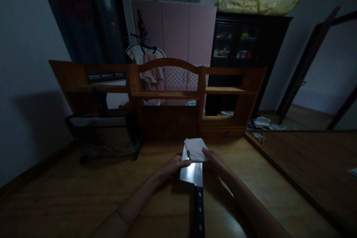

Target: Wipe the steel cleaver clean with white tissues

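Note:
A cleaver (191, 174) with a broad shiny blade and a black riveted handle points away from me, its handle toward the bottom edge of the view. My left hand (177, 162) grips the blade from its left side, thumb lying on the flat face. A folded white tissue or cloth (196, 148) covers the far part of the blade; which of the two I cannot tell. Its right edge is pinched by my right hand (211, 157), thumb on top. The fingers beneath the blade and the tissue are hidden.
Below lies a wooden tabletop (156, 208). A wooden shelf unit (167, 95) stands along its far side, with a dark-framed box-like object (104, 134) at left. A raised wooden edge (281, 171) runs along the right. Behind are a pink wardrobe (175, 33) and a black cabinet (267, 44).

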